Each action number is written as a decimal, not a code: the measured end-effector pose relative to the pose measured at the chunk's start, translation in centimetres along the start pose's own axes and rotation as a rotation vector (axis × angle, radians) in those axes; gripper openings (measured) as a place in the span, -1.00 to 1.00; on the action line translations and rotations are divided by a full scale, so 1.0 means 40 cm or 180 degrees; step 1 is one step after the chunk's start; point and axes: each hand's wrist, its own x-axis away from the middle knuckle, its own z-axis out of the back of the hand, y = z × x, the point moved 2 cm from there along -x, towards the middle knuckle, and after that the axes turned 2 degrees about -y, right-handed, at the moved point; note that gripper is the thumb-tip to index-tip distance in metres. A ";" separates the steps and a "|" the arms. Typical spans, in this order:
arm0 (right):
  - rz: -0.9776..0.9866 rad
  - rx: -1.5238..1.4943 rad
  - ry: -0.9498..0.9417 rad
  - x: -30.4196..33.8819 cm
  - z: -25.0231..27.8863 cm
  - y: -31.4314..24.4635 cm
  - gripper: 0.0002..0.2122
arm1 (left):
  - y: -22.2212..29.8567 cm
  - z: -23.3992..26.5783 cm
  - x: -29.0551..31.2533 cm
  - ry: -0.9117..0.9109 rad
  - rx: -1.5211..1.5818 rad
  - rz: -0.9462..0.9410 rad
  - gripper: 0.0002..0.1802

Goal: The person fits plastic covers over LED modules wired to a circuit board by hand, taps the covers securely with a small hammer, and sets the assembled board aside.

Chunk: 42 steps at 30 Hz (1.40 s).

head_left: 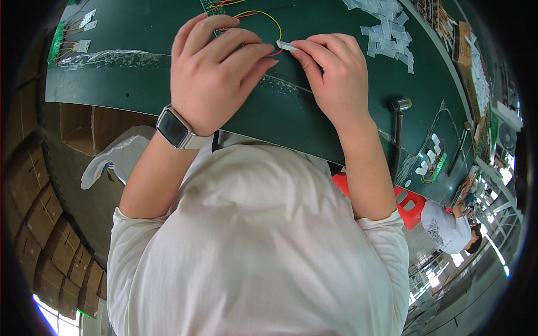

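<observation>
My right hand (339, 75) pinches a small whitish strip (286, 45) between thumb and fingertips. A yellow wire (272, 19) arcs down to the strip's left end. My left hand (216, 67), with a watch on its wrist, is curled just left of the strip, its thumb and forefinger closing around a red wire (278, 53). Partly hidden behind my left fingers, a green circuit board (214, 8) with red and yellow wires lies at the table's far side.
Many translucent whitish pieces (386, 31) lie on the green table (134, 84). Right of my hands are a hammer (398, 112) and a wired board (440, 167). Another wired board (57, 42) lies far left. A red stool (412, 208) and a seated person (448, 227) are beyond the right edge.
</observation>
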 end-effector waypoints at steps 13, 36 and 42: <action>-0.0128 0.0294 0.0375 0.017 -0.030 -0.020 -0.86 | 0.034 -0.022 0.003 -0.0112 0.0316 -0.0091 -0.84; 0.0407 -0.0479 -0.0250 -0.034 0.039 0.005 -0.79 | -0.045 0.132 0.076 -0.0599 0.0350 0.0082 -0.68; -0.0320 -0.0320 -0.0173 -0.225 -0.052 0.116 -0.71 | -0.073 0.086 0.079 -0.0500 0.0362 0.0525 -0.53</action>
